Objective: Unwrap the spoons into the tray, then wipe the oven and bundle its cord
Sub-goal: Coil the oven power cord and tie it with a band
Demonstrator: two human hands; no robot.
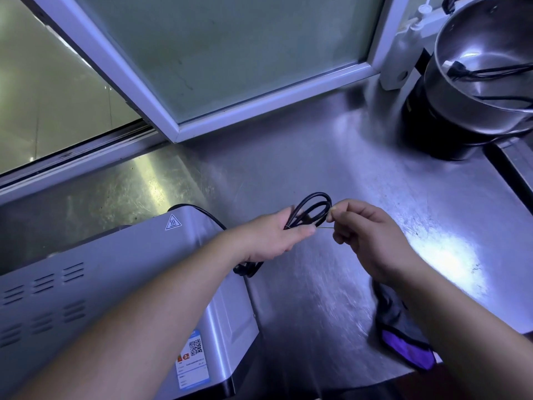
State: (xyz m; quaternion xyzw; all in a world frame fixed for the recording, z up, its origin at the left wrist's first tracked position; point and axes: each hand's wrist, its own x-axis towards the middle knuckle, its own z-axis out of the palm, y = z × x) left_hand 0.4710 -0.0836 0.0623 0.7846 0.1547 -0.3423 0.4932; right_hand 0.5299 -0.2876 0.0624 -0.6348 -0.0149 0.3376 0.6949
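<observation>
The silver oven (pixel 115 284) stands at the lower left of the steel counter, with vent slots on top and a label on its side. Its black cord (pixel 313 207) runs from behind the oven and is folded into loops. My left hand (pixel 271 238) is closed around the looped cord above the oven's right end. My right hand (pixel 372 241) pinches a thin tie (pixel 324 226) stretched from the bundle between thumb and forefinger. The plug end hangs below my left wrist. No spoons or tray are in view.
A dark purple-edged cloth (pixel 403 330) lies on the steel counter (pixel 317 157) under my right forearm. A steel pot (pixel 484 79) holding another black cord stands on a black base at the back right. A glass-paned window frame (pixel 230 82) borders the counter's far side.
</observation>
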